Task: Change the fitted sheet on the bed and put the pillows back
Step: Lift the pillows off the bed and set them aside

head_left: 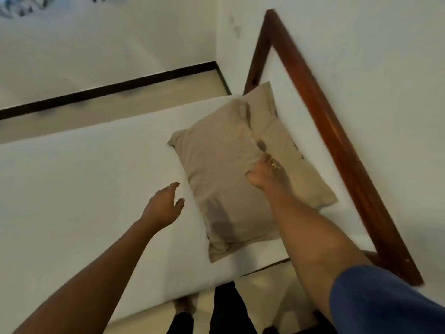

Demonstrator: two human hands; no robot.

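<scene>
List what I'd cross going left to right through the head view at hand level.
Left to right: white fitted sheet → left hand, open above the sheet → beige fabric pillow → right hand gripping that pillow's right edge → reddish-brown wooden headboard frame → white wall.

Two pillows [216, 179] [303, 174] – two hands [166, 203] [263, 174] – one bed [84, 189]

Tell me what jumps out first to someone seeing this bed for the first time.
Two beige pillows at the head of the bed draw the eye: the upper pillow lies askew over the lower pillow, beside the dark wooden headboard. The right hand grips the upper pillow's edge, and the left hand hovers open above the white fitted sheet just left of it.
</scene>
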